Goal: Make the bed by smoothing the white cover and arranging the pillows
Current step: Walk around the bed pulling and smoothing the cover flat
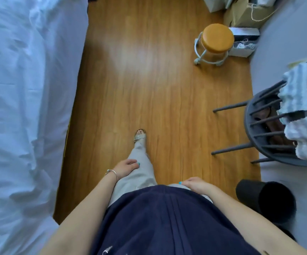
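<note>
Head view, the only 1 we have, looks straight down as we stand on the glossy orange-brown wooden floor (pixel 149 70) with the bed along our left. The rumpled white fabric cover (pixel 23 100) fills the left side from near to far, creased and bunched, its edge hanging beside the floor; no pillows show in this frame. Our left hand (pixel 127 167) rests loosely against the pale grey trouser leg (pixel 139 173), fingers relaxed and holding nothing. Our right hand (pixel 195 184) lies at the waist of the navy blue top (pixel 167 218), also slack and empty. To the far right stands a small round orange-topped stool on castors (pixel 214 44); nearer right is a dark grey spindle-back chair (pixel 265 129) draped with a pale blue striped cloth (pixel 300 115).

We judge smoothing is not yet begun. To do it well, we should turn left, take the cover's edge with both hands well apart, and pull evenly outward so the creases flatten rather than shift.
</note>
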{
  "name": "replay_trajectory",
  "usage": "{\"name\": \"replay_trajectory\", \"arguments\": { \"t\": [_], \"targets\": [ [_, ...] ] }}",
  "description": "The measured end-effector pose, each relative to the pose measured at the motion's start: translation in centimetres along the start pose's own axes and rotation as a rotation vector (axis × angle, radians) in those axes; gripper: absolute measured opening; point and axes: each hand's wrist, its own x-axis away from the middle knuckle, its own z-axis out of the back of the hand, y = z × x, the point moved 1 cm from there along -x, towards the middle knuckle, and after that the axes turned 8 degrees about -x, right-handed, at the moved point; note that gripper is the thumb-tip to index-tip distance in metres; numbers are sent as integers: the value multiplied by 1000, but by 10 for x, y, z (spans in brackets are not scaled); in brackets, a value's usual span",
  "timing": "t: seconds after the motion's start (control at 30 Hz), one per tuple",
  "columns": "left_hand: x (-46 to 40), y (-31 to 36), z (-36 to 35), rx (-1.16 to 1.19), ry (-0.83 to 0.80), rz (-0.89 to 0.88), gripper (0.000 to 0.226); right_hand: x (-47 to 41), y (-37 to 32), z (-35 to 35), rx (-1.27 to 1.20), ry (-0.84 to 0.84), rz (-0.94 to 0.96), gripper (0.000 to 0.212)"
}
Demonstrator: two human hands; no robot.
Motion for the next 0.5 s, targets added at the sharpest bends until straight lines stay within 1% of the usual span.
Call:
{"name": "replay_trajectory", "arguments": {
  "t": [0.03, 0.07, 0.1, 0.17, 0.23, 0.3, 0.37, 0.5],
  "targets": [
    [-12, 14, 27, 16, 20, 7, 29, -3, -30, 10, 12, 5, -11, 60],
    [-24, 26, 54, 26, 24, 30, 34, -3, -63, 21, 12, 11, -15, 57],
    [-33, 38, 78, 9, 7, 60, 39, -2, -97, 32, 9, 16, 3, 52],
    [-44, 66, 119, -47, -66, 95, 37, -3, -166, 54, -5, 57, 95, 45],
    [-59, 90, 153, -61, -96, 108, 34, -4, -232, 77, 27, 99, 201, 53],
    [-77, 111, 186, -57, -113, 123, 39, -2, -292, 99, 100, 110, 264, 67],
    [-99, 130, 216, -58, -139, 154, 47, -5, -347, 118, 164, 93, 296, 73],
    [-157, 173, 272, -88, -178, 220, 59, -36, -446, 156, 283, 9, 285, 77]
  ]
}}
